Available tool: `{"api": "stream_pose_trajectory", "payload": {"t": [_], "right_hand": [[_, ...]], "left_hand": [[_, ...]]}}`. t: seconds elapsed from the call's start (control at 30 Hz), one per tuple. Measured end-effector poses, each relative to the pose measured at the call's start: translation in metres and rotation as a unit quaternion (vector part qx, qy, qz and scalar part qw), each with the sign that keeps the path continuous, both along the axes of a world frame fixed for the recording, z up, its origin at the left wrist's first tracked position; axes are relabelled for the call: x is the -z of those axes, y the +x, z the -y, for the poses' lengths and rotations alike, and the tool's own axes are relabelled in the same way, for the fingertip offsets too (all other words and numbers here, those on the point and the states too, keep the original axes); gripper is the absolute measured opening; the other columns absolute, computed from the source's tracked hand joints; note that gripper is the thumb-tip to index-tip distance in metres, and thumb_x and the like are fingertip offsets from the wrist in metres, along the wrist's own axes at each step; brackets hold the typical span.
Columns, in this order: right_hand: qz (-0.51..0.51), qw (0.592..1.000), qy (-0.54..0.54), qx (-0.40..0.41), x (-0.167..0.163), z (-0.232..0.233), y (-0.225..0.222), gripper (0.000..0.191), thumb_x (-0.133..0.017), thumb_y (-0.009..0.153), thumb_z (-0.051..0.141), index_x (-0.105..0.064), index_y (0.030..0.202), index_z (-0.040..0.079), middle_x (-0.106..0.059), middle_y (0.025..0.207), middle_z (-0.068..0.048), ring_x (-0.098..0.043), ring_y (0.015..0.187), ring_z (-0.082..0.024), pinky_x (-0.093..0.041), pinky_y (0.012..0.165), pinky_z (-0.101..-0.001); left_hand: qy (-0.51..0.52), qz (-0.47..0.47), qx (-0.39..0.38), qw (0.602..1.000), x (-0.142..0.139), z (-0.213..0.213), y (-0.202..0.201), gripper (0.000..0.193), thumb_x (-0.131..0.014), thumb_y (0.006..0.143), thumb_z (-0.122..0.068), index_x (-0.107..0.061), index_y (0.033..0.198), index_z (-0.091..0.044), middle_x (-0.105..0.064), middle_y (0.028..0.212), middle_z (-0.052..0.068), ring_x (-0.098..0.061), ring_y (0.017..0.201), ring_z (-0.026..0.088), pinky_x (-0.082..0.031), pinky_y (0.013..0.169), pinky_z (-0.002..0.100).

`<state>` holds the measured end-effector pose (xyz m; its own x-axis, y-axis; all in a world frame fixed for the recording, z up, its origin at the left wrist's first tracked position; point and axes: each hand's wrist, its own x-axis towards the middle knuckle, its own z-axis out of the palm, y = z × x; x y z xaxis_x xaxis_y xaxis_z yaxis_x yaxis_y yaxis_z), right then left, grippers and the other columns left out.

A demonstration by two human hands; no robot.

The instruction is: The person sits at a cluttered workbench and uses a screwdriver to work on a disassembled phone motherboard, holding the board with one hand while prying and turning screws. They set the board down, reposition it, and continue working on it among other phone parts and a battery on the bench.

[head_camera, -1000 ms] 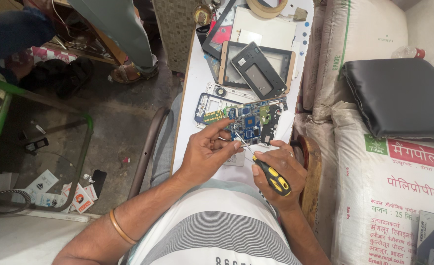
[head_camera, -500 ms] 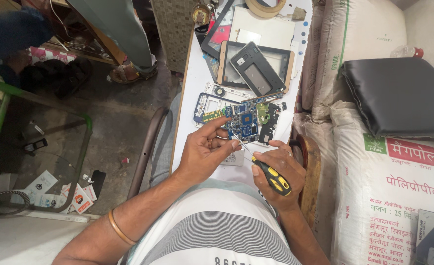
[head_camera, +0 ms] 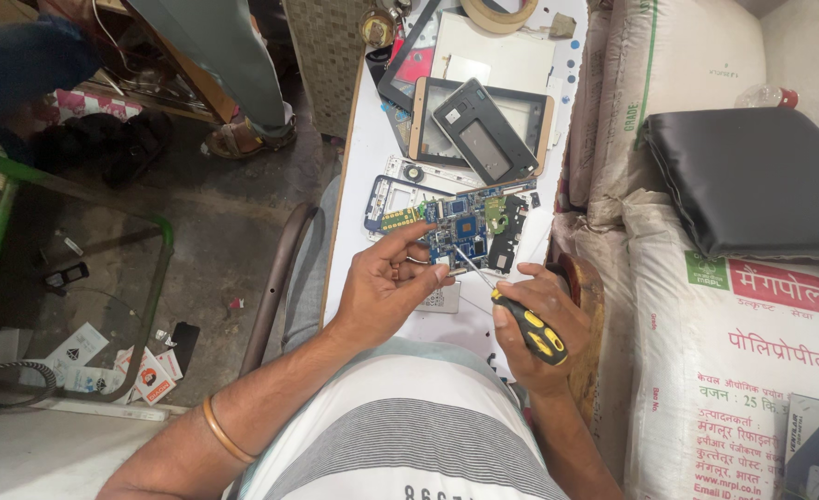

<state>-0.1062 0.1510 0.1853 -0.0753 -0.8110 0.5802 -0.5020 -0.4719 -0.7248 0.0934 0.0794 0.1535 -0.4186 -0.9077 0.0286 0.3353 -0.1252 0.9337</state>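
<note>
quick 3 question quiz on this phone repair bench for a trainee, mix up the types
1. True or false: the right hand holds a screwdriver with a yellow and black handle.
2. What does the left hand steady? A) roll of tape B) circuit board C) black cushion
3. Fill in: the screwdriver tip points at the blue ____.

Key
1. True.
2. B, the circuit board on the white table.
3. Circuit board; the roll of tape lies at the far end.
</note>
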Motion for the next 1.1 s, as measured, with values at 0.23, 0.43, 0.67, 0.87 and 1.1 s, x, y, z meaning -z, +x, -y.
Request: {"api": "stream_pose_trajectory", "payload": {"t": [0.23, 0.43, 0.67, 0.87, 1.1], "right_hand": [[-0.004, 1.0, -0.015, 0.014, -0.005, 0.005, 0.002, 0.024, -0.073, 0.088, 0.006, -0.069, 0.11, -0.002, -0.072, 0.093, -0.011, -0.071, 0.088, -0.022, -0.054, 0.11, -0.0501], [-0.009, 1.0, -0.018, 0.008, -0.006, 0.008, 0.003, 0.024, -0.074, 0.089, 0.006, -0.069, 0.11, -0.002, -0.072, 0.093, -0.011, -0.071, 0.087, -0.021, -0.054, 0.111, -0.0499], [-0.015, 1.0, -0.021, 0.013, -0.008, 0.01, 0.005, 0.023, -0.073, 0.089, 0.005, -0.07, 0.111, -0.001, -0.073, 0.093, -0.01, -0.071, 0.088, -0.021, -0.054, 0.111, -0.0494], [-0.002, 0.999, -0.013, 0.037, -0.009, 0.009, -0.007, 0.023, -0.072, 0.09, 0.006, -0.07, 0.112, -0.001, -0.072, 0.093, -0.01, -0.069, 0.087, -0.02, -0.055, 0.109, -0.0471], [0.011, 0.999, -0.007, 0.041, -0.007, 0.01, -0.011, 0.023, -0.073, 0.091, 0.007, -0.071, 0.112, -0.001, -0.071, 0.089, -0.008, -0.069, 0.085, -0.02, -0.054, 0.105, -0.0443]], "left_hand": [[-0.004, -0.002, 0.009, 1.0, -0.001, -0.002, -0.001, 0.052, -0.067, 0.097, -0.002, -0.048, 0.145, 0.006, -0.069, 0.105, 0.013, -0.075, 0.099, 0.017, -0.066, 0.09, 0.031], [-0.011, 0.007, 0.012, 1.0, -0.002, -0.003, 0.0, 0.051, -0.067, 0.097, -0.003, -0.049, 0.144, 0.004, -0.071, 0.106, 0.014, -0.076, 0.099, 0.018, -0.067, 0.087, 0.03], [-0.014, 0.009, 0.011, 1.0, -0.003, -0.002, 0.003, 0.051, -0.068, 0.097, -0.003, -0.051, 0.144, 0.004, -0.072, 0.106, 0.015, -0.076, 0.098, 0.018, -0.066, 0.084, 0.029], [-0.018, 0.001, 0.006, 1.0, 0.0, -0.005, -0.007, 0.05, -0.067, 0.097, -0.002, -0.051, 0.144, 0.004, -0.069, 0.107, 0.013, -0.075, 0.099, 0.016, -0.066, 0.09, 0.03], [-0.004, -0.008, 0.009, 1.0, 0.003, -0.005, -0.008, 0.049, -0.066, 0.098, -0.001, -0.05, 0.144, 0.004, -0.067, 0.106, 0.012, -0.074, 0.099, 0.017, -0.067, 0.09, 0.031]]}}
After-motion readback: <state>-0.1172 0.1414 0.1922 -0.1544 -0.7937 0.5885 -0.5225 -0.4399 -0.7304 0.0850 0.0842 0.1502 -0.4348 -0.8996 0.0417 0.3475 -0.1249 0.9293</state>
